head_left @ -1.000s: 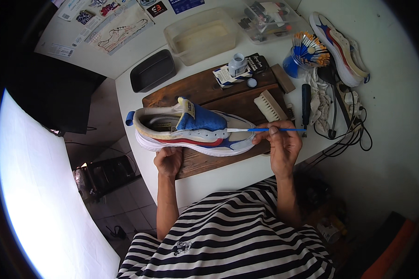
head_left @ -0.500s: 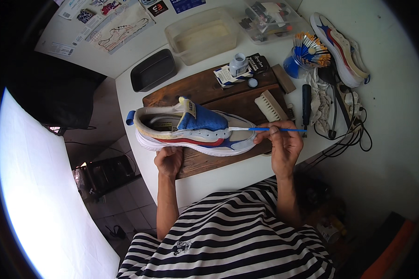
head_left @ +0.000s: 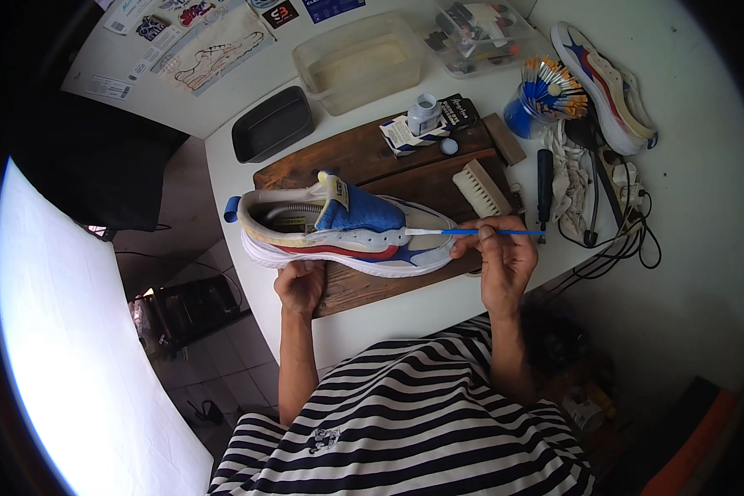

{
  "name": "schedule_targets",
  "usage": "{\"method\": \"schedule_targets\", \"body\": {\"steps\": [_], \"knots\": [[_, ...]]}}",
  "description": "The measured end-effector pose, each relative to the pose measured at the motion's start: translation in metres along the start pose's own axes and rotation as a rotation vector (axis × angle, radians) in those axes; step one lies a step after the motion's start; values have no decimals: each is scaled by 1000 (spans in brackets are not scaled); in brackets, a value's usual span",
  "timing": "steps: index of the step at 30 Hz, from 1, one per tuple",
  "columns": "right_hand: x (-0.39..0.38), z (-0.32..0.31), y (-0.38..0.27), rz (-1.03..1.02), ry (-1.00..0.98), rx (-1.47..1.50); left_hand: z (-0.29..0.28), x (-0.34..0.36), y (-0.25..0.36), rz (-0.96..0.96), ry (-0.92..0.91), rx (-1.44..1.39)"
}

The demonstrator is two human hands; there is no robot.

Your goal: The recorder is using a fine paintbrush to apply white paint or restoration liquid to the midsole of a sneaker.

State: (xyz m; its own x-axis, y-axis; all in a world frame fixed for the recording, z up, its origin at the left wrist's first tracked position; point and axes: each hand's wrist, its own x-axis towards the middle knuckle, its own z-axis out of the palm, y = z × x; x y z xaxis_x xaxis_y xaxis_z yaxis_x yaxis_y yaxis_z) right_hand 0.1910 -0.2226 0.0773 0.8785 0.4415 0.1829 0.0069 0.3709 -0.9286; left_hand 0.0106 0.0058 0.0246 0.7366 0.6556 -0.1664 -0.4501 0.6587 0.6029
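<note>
Sneaker [head_left: 351,244] with a blue tongue lies over a wooden board [head_left: 372,291] on the desk [head_left: 351,335], its toe end just beside the right hand [head_left: 503,260]. The left hand [head_left: 299,285] grips the sole's near edge toward the heel, fingers partly hidden underneath; the right pinches a thin blue-handled paintbrush [head_left: 459,231], tip at the front of the lacing panel. Just beyond the right hand lies a scrubbing brush [head_left: 482,188]; farther out stands an uncapped bottle [head_left: 424,117]
</note>
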Motion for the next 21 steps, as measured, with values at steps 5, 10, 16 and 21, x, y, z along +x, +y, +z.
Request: {"method": "schedule_targets", "body": {"steps": [5,10,16,21], "knots": [[0,-2,-3,9,42,-22,-27,4,-1,-13,-188,-93],[1,1,-2,-9,-5,16,-34,3,-3,-15,-98,-92],[0,-2,-2,0,25,20,-26,2,-2,-10,-56,-22],[0,-1,0,13,15,18,-35,5,-4,-17,-165,-106]]}}
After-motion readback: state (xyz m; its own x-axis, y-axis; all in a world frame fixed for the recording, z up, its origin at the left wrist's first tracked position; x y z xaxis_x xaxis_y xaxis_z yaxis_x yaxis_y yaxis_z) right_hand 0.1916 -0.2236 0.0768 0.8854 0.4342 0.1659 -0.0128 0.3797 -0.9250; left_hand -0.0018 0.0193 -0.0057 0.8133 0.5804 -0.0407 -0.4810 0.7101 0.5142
